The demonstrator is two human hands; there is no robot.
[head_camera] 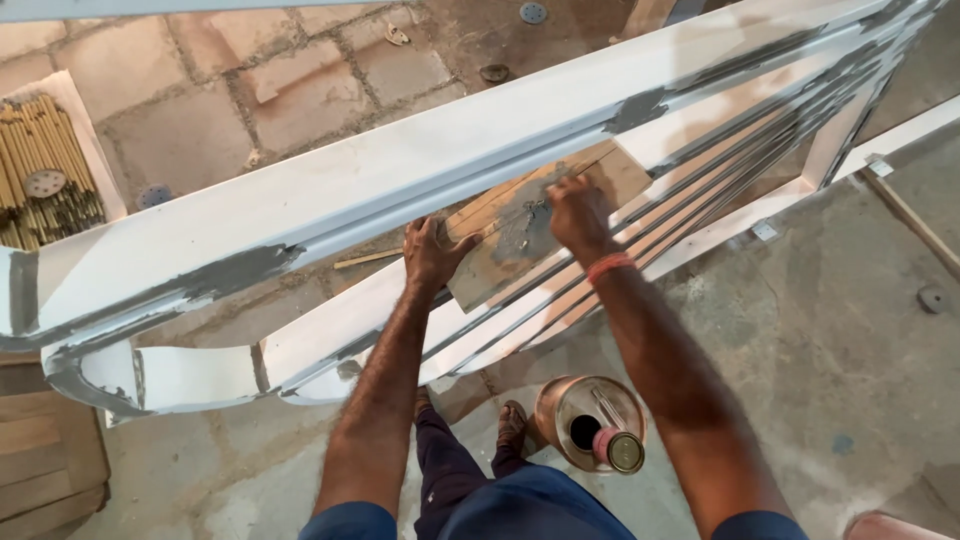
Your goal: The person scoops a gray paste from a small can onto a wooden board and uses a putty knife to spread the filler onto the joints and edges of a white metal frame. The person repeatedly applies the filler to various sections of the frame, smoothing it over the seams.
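Note:
A large white-painted wooden frame (330,190) with grey filler patches stands in front of me. Behind its top rail my left hand (432,252) grips the edge of a flat wooden board (520,235) smeared with grey putty. My right hand (578,212) is pinched on a small tool, probably a putty scraper, whose blade rests in the grey putty (520,230) on the board. An orange band circles my right wrist (610,266). The tool is mostly hidden by my fingers.
A round metal tin (590,422) with a small capped spout stands on the concrete floor by my feet (512,425). A bundle of thin yellowish sticks (40,175) lies at the far left. Wooden planks (45,450) sit at lower left. Small discs dot the floor.

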